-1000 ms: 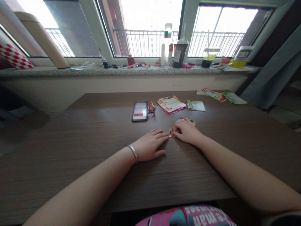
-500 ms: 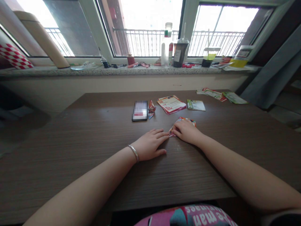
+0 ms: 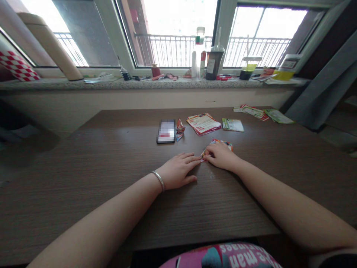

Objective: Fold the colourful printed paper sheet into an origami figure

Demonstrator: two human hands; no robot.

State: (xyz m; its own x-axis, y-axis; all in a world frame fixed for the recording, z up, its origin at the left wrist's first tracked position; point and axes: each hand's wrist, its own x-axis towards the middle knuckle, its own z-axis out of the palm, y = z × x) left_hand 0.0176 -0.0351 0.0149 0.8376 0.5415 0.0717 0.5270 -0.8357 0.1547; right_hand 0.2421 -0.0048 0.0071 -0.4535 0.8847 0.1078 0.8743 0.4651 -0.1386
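Observation:
A small folded piece of colourful printed paper (image 3: 220,142) lies on the brown wooden table (image 3: 111,167) in front of me. My right hand (image 3: 221,157) rests on top of it, fingers bent and pressed down on its near left corner. My left hand (image 3: 178,171) lies flat on the table just left of the paper, fingers stretched out, their tips touching the paper's left corner. A silver bangle (image 3: 158,180) is on my left wrist.
A phone (image 3: 166,131) and a small folded paper shape (image 3: 179,130) lie beyond my hands. A stack of leaflets (image 3: 203,124), a green leaflet (image 3: 232,125) and more leaflets (image 3: 252,111) lie further back. Bottles and cups (image 3: 213,63) crowd the windowsill.

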